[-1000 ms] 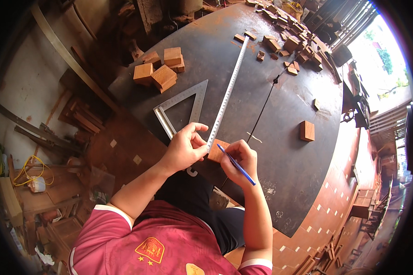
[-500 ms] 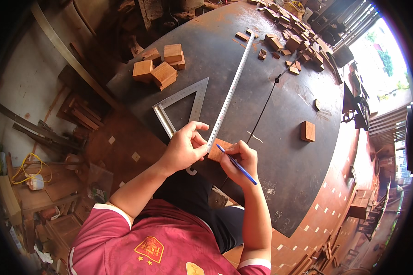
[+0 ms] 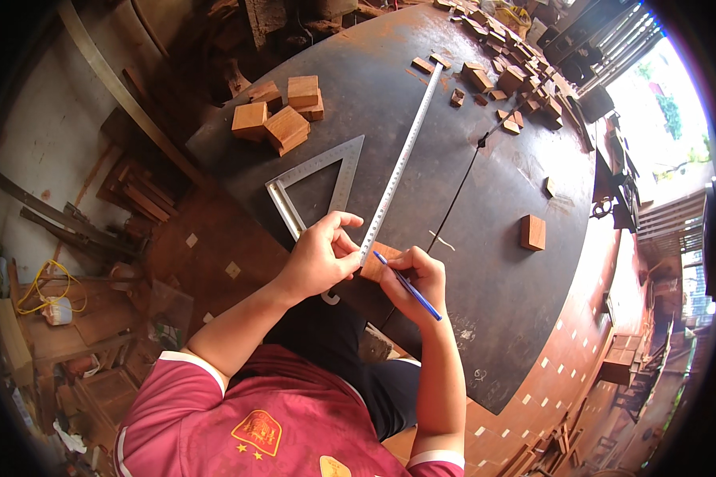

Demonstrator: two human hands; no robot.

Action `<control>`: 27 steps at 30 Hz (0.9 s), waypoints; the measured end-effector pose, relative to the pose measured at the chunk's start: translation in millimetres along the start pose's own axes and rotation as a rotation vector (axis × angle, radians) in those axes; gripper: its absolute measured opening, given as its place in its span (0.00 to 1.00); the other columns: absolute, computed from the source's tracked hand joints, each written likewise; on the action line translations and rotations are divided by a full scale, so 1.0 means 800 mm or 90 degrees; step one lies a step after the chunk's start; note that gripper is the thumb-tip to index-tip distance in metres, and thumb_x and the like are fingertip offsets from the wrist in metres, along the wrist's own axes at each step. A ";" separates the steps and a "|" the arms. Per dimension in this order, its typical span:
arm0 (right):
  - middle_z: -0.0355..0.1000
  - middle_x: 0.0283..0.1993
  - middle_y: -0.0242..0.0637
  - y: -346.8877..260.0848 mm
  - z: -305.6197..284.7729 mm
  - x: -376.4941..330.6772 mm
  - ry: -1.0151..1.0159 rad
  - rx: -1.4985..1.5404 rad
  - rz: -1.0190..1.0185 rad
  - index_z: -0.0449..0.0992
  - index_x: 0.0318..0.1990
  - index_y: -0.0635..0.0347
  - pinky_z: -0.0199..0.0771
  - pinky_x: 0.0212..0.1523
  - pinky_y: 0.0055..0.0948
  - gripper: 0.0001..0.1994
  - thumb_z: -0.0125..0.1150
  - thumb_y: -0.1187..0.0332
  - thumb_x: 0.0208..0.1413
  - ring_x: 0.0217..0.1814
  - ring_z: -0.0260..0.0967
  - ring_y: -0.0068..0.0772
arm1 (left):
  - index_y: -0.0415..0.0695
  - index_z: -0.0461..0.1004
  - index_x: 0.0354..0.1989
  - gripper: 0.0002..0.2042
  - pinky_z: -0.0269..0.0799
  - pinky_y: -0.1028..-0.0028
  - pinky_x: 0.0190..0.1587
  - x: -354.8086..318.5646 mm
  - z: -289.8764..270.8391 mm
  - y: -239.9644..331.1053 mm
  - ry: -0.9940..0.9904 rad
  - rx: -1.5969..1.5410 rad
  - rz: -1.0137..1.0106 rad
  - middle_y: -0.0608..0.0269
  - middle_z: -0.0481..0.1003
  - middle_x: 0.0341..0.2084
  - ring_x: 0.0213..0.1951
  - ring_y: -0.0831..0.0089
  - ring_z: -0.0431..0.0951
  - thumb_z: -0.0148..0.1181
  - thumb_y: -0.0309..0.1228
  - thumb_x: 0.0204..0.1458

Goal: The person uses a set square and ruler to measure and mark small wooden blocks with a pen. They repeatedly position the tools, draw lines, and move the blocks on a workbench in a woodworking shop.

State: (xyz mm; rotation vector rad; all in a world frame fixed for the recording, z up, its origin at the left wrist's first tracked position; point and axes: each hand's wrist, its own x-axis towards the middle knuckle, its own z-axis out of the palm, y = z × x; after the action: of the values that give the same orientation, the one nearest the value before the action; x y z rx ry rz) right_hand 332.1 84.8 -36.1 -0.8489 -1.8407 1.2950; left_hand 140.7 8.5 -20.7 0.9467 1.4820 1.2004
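With thumb and fingertips, my left hand point(image 3: 323, 253) pinches the near end of a long steel ruler point(image 3: 402, 159). The ruler lies away from me across the dark tabletop, its near end at the left edge of a small wooden block point(image 3: 383, 256). In my right hand point(image 3: 416, 282) is a blue pen point(image 3: 412, 292), its tip pointing at the block's top face beside the ruler. Whether the tip touches the wood I cannot tell. My right fingers hide part of the block. A metal triangle square point(image 3: 338, 171) lies on the table just beyond my left hand.
Several wooden blocks point(image 3: 285, 126) are piled at the table's left. One block point(image 3: 533, 232) stands alone at the right. Many small offcuts point(image 3: 517, 71) crowd the far right edge. A dark seam point(image 3: 460, 191) runs across the tabletop point(image 3: 501, 310).
The view has shifted very slightly. Both hands, the ruler, the block and the pen keep nearly the same places.
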 end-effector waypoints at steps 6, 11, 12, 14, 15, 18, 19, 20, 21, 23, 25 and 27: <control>0.74 0.25 0.29 -0.003 -0.001 -0.001 -0.015 0.009 0.011 0.74 0.28 0.66 0.66 0.28 0.20 0.07 0.68 0.82 0.51 0.27 0.66 0.12 | 0.34 0.67 0.60 0.23 0.79 0.80 0.31 0.000 0.001 -0.003 0.004 -0.007 0.004 0.62 0.80 0.31 0.29 0.82 0.80 0.65 0.18 0.57; 0.73 0.21 0.32 -0.003 -0.001 0.002 -0.008 -0.006 -0.003 0.74 0.27 0.64 0.69 0.25 0.22 0.09 0.71 0.78 0.51 0.25 0.70 0.13 | 0.34 0.66 0.61 0.24 0.79 0.80 0.32 -0.001 0.001 -0.003 0.007 -0.005 0.007 0.62 0.80 0.31 0.29 0.82 0.80 0.65 0.17 0.56; 0.73 0.21 0.32 -0.003 -0.001 0.002 -0.009 -0.005 0.000 0.74 0.27 0.64 0.69 0.25 0.21 0.09 0.71 0.78 0.51 0.25 0.70 0.13 | 0.34 0.66 0.61 0.24 0.79 0.80 0.32 -0.001 0.001 -0.003 0.008 -0.005 0.007 0.62 0.80 0.31 0.29 0.82 0.80 0.65 0.17 0.56; 0.73 0.23 0.30 -0.004 -0.001 0.001 -0.013 0.000 0.012 0.74 0.28 0.64 0.68 0.26 0.21 0.08 0.70 0.79 0.51 0.26 0.69 0.12 | 0.34 0.66 0.61 0.24 0.79 0.80 0.32 -0.001 0.001 -0.004 0.008 -0.005 0.008 0.62 0.80 0.31 0.29 0.82 0.80 0.65 0.17 0.56; 0.73 0.24 0.28 -0.006 -0.001 0.000 -0.017 0.004 0.020 0.74 0.28 0.65 0.67 0.27 0.20 0.07 0.69 0.80 0.51 0.27 0.67 0.12 | 0.34 0.66 0.61 0.24 0.79 0.80 0.32 0.000 0.001 -0.005 0.007 -0.006 0.008 0.62 0.80 0.31 0.29 0.82 0.80 0.65 0.17 0.56; 0.73 0.26 0.27 -0.006 -0.002 0.000 -0.020 0.008 0.033 0.75 0.29 0.66 0.66 0.28 0.19 0.06 0.68 0.81 0.51 0.28 0.65 0.11 | 0.34 0.66 0.61 0.24 0.79 0.80 0.32 0.000 0.001 -0.005 0.007 -0.005 0.008 0.62 0.80 0.31 0.29 0.82 0.80 0.65 0.17 0.56; 0.73 0.26 0.27 -0.005 -0.002 0.000 -0.020 0.009 0.035 0.75 0.29 0.66 0.66 0.28 0.19 0.06 0.69 0.81 0.51 0.28 0.65 0.11 | 0.34 0.66 0.61 0.24 0.79 0.80 0.32 -0.001 0.001 -0.004 0.008 -0.005 0.007 0.62 0.80 0.31 0.29 0.82 0.80 0.65 0.17 0.56; 0.73 0.26 0.28 -0.005 -0.002 0.000 -0.020 0.009 0.035 0.75 0.29 0.66 0.66 0.28 0.19 0.06 0.68 0.81 0.52 0.28 0.65 0.11 | 0.34 0.66 0.62 0.24 0.79 0.80 0.32 -0.001 0.001 -0.004 0.008 -0.006 0.007 0.62 0.80 0.31 0.29 0.82 0.80 0.65 0.17 0.56; 0.73 0.26 0.28 -0.005 -0.002 0.000 -0.020 0.008 0.036 0.75 0.29 0.66 0.66 0.28 0.19 0.06 0.68 0.81 0.52 0.28 0.65 0.11 | 0.34 0.66 0.62 0.24 0.79 0.80 0.32 -0.001 0.001 -0.003 0.009 -0.007 0.007 0.62 0.80 0.31 0.29 0.82 0.80 0.65 0.17 0.56; 0.74 0.26 0.28 -0.005 -0.001 0.000 -0.021 0.007 0.037 0.75 0.29 0.66 0.66 0.28 0.20 0.06 0.68 0.81 0.52 0.28 0.65 0.12 | 0.34 0.66 0.62 0.24 0.79 0.80 0.32 0.000 0.001 -0.003 0.010 -0.008 0.005 0.62 0.80 0.31 0.29 0.82 0.80 0.65 0.17 0.56; 0.74 0.26 0.29 -0.004 -0.001 0.000 -0.023 0.005 0.037 0.74 0.29 0.66 0.66 0.29 0.20 0.07 0.68 0.81 0.52 0.29 0.66 0.12 | 0.34 0.66 0.62 0.24 0.79 0.80 0.32 0.000 0.002 -0.003 0.010 -0.008 0.003 0.62 0.80 0.31 0.29 0.81 0.80 0.65 0.17 0.56; 0.74 0.23 0.30 -0.002 0.000 0.001 -0.012 0.003 0.019 0.74 0.27 0.65 0.68 0.26 0.21 0.09 0.70 0.79 0.52 0.26 0.69 0.12 | 0.34 0.66 0.62 0.24 0.79 0.80 0.32 0.000 0.002 -0.004 0.012 -0.009 0.004 0.62 0.80 0.31 0.29 0.81 0.80 0.65 0.17 0.56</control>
State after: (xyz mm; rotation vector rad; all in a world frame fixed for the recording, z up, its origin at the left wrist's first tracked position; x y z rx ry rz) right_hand 331.8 85.4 -34.6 -0.8680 -1.8450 1.3296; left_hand 142.0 8.2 -24.1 0.9343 1.4854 1.2263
